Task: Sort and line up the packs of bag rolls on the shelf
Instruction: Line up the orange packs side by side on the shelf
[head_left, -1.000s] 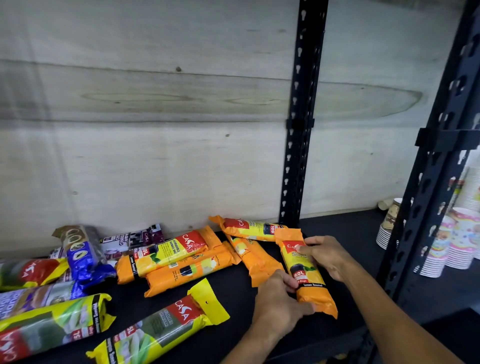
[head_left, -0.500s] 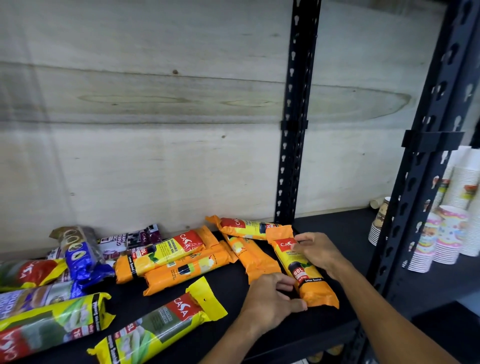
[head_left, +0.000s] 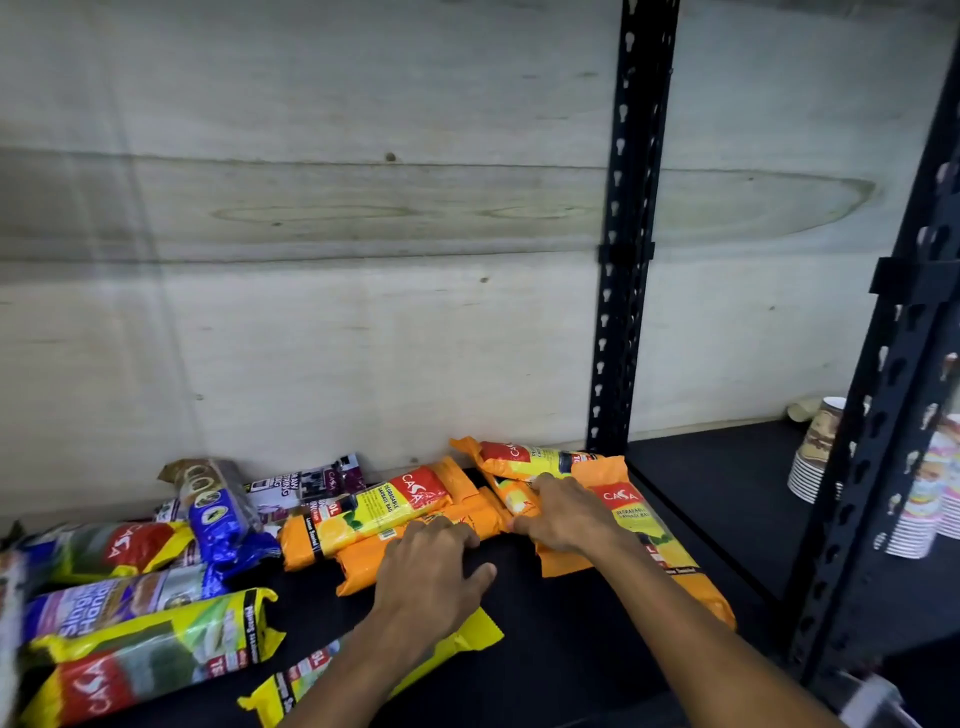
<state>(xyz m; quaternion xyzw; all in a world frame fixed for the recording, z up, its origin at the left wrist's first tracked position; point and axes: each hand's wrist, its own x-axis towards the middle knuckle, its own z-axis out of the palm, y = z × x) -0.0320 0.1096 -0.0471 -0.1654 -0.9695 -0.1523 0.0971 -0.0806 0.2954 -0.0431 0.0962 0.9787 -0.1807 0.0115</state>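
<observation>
Head view: both hands down among orange packs on the black shelf (head_left: 582, 654).
Left hand (head_left: 434, 569) lies spread, fingertips on a plain orange pack (head_left: 363, 564); right hand (head_left: 566, 514) curls round another orange pack (head_left: 514, 501), beside the lined-up pack (head_left: 631, 512); paper cups (head_left: 815, 452) stand past the black upright (head_left: 621, 291).

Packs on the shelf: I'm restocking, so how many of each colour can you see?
Orange packs: 5
Yellow packs: 3
Blue or purple packs: 3
Total: 11 showing clearly; the left edge is too blurred to count.
</observation>
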